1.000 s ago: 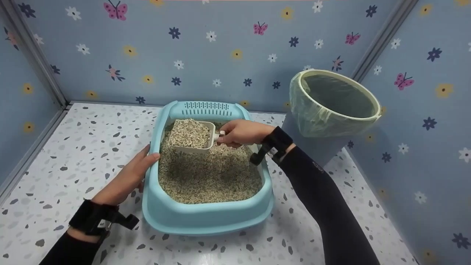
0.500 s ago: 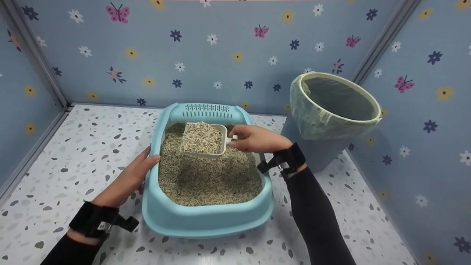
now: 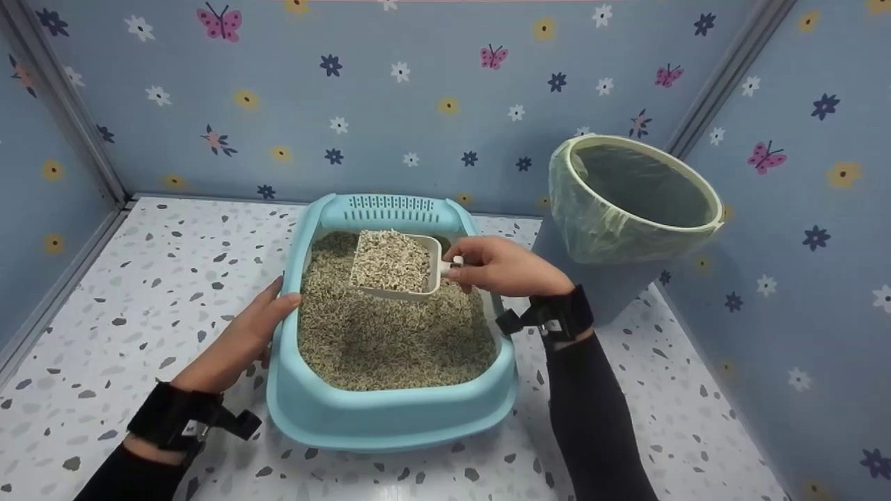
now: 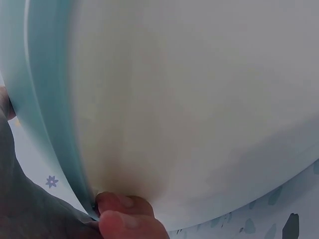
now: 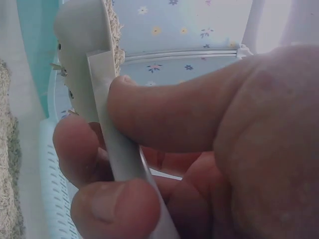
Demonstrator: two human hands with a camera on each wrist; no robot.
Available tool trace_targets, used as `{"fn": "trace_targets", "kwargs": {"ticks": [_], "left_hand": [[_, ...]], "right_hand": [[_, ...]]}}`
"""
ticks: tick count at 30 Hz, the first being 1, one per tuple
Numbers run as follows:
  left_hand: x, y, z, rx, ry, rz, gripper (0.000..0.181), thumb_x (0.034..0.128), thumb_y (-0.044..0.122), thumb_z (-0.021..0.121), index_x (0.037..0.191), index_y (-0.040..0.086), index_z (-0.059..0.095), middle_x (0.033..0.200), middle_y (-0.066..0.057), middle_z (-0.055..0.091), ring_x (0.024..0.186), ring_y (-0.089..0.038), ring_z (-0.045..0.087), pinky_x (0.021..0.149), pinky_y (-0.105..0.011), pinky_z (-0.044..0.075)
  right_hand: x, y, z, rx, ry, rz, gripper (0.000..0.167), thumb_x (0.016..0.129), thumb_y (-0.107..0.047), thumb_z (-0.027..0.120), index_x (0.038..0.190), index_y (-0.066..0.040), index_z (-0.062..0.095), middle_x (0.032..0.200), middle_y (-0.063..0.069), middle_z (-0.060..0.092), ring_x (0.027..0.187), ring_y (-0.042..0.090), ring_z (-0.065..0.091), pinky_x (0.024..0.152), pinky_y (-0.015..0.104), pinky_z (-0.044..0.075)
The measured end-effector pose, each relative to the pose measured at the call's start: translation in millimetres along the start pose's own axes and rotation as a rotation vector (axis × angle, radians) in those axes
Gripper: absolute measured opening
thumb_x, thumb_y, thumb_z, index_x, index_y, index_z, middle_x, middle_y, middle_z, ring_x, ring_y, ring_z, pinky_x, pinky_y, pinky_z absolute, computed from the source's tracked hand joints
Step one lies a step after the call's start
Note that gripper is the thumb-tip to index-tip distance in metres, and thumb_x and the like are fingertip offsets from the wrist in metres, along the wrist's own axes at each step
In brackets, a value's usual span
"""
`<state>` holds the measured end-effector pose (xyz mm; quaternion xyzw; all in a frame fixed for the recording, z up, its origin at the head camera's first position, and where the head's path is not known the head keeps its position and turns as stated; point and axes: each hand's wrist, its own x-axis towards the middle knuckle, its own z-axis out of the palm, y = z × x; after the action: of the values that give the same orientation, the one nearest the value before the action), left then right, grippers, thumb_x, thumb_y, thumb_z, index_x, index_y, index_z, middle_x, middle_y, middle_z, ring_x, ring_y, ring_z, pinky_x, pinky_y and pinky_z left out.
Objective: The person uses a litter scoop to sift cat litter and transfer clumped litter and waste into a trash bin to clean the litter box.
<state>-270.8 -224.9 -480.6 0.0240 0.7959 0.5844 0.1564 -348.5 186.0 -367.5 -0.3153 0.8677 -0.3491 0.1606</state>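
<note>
A light-blue litter box (image 3: 390, 417) stands on the floor, filled with pale pellet litter (image 3: 397, 348). Above the litter, my right hand (image 3: 511, 266) holds a white litter scoop (image 3: 437, 268) heaped with pellets. In the right wrist view, thumb and fingers wrap the scoop handle (image 5: 122, 154), and a few bits poke through slots in the scoop's underside. My left hand (image 3: 247, 330) grips the box's left side, thumb over the rim. From the left wrist, its fingertips (image 4: 129, 224) show against the pale outer wall, under the rim.
A grey bin (image 3: 585, 289) lined with a pale yellow-green bag (image 3: 592, 223) stands to the right of the box, in the corner. Blue walls (image 3: 390, 104) with flowers and butterflies close in the back and both sides. The floor (image 3: 139, 278) is white with grey flecks.
My right hand has moved the loaded scoop to the right and a little nearer to me, still over the box. The left hand keeps its place on the rim.
</note>
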Motion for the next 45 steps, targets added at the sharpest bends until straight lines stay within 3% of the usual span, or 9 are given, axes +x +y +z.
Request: {"fn": "trace_targets", "kwargs": {"ticks": [5, 14, 20, 28, 31, 36, 38, 42, 45], "left_hand": [[0.4, 1.3, -2.3, 0.004, 0.005, -0.005, 0.094, 0.1104, 0.074, 0.045, 0.181, 0.033, -0.002, 0.081, -0.011, 0.06, 0.059, -0.023, 0.049, 0.047, -0.031, 0.037], [3.0, -1.1, -4.9, 0.015, 0.019, -0.011, 0.095, 0.1101, 0.075, 0.044, 0.181, 0.032, -0.002, 0.084, -0.012, 0.063, 0.059, -0.023, 0.051, 0.047, -0.031, 0.038], [7.5, 0.2, 2.6, -0.006, 0.001, 0.025, 0.091, 0.111, 0.073, 0.045, 0.181, 0.036, 0.0, 0.09, -0.015, 0.065, 0.058, -0.023, 0.051, 0.047, -0.032, 0.039], [1.1, -2.4, 3.3, -0.024, 0.015, -0.014, 0.093, 0.1105, 0.073, 0.047, 0.181, 0.035, -0.001, 0.089, -0.016, 0.064, 0.059, -0.022, 0.053, 0.048, -0.031, 0.039], [-0.6, -2.9, 2.5, -0.015, 0.023, -0.018, 0.095, 0.1099, 0.074, 0.047, 0.181, 0.032, -0.001, 0.097, -0.019, 0.066, 0.062, -0.022, 0.055, 0.05, -0.031, 0.04], [-2.3, -4.4, 1.2, -0.04, 0.023, 0.03, 0.094, 0.1124, 0.069, 0.046, 0.182, 0.026, -0.001, 0.138, -0.032, 0.06, 0.074, -0.027, 0.064, 0.056, -0.036, 0.049], [-2.2, -4.5, 1.1, -0.041, 0.02, 0.028, 0.093, 0.1124, 0.068, 0.047, 0.182, 0.027, 0.0, 0.131, -0.03, 0.063, 0.073, -0.027, 0.063, 0.055, -0.036, 0.048], [-0.9, -2.6, 2.1, -0.003, 0.026, -0.016, 0.097, 0.1103, 0.073, 0.046, 0.181, 0.028, -0.003, 0.087, -0.014, 0.063, 0.06, -0.023, 0.053, 0.048, -0.032, 0.04], [-0.3, -1.7, 2.9, 0.003, 0.025, -0.022, 0.098, 0.1101, 0.073, 0.046, 0.181, 0.028, -0.003, 0.081, -0.009, 0.061, 0.059, -0.022, 0.052, 0.048, -0.032, 0.04]], "right_hand": [[-12.7, 5, -7, 0.028, 0.013, -0.019, 0.019, 0.111, -0.03, 0.072, 0.123, -0.018, 0.078, 0.089, 0.008, 0.074, 0.077, 0.021, 0.065, 0.069, 0.033, 0.053], [-42.7, 21, -5, 0.024, 0.09, -0.019, 0.017, 0.109, -0.033, 0.075, 0.12, -0.021, 0.081, 0.083, -0.001, 0.066, 0.07, 0.015, 0.054, 0.063, 0.028, 0.045], [-63.3, 21, 0, 0.058, 0.078, -0.003, 0.021, 0.109, -0.028, 0.076, 0.124, -0.013, 0.076, 0.088, 0.004, 0.072, 0.08, 0.02, 0.067, 0.068, 0.029, 0.053], [-64.7, 16, 6, 0.068, 0.086, -0.008, 0.021, 0.109, -0.031, 0.076, 0.122, -0.015, 0.074, 0.089, 0.004, 0.072, 0.08, 0.021, 0.067, 0.067, 0.03, 0.052], [-63.5, 15, 7, 0.065, 0.097, -0.02, 0.019, 0.109, -0.028, 0.076, 0.121, -0.014, 0.074, 0.087, 0.003, 0.071, 0.078, 0.021, 0.065, 0.066, 0.03, 0.051], [-60.1, 16, 8, 0.06, 0.104, -0.038, 0.017, 0.109, -0.027, 0.077, 0.119, -0.014, 0.074, 0.086, 0.002, 0.069, 0.076, 0.024, 0.063, 0.066, 0.03, 0.051], [-59.4, 16, 9, 0.056, 0.102, -0.038, 0.016, 0.108, -0.028, 0.077, 0.118, -0.016, 0.075, 0.085, 0.002, 0.069, 0.075, 0.022, 0.062, 0.065, 0.029, 0.05], [-60.9, 16, 7, 0.057, 0.104, -0.035, 0.016, 0.108, -0.031, 0.078, 0.118, -0.018, 0.076, 0.083, 0.004, 0.069, 0.072, 0.019, 0.059, 0.064, 0.029, 0.049], [-66.9, 17, 3, 0.07, 0.118, -0.021, 0.013, 0.108, -0.031, 0.079, 0.116, -0.02, 0.076, 0.084, 0.005, 0.071, 0.07, 0.017, 0.059, 0.062, 0.028, 0.048]]}}
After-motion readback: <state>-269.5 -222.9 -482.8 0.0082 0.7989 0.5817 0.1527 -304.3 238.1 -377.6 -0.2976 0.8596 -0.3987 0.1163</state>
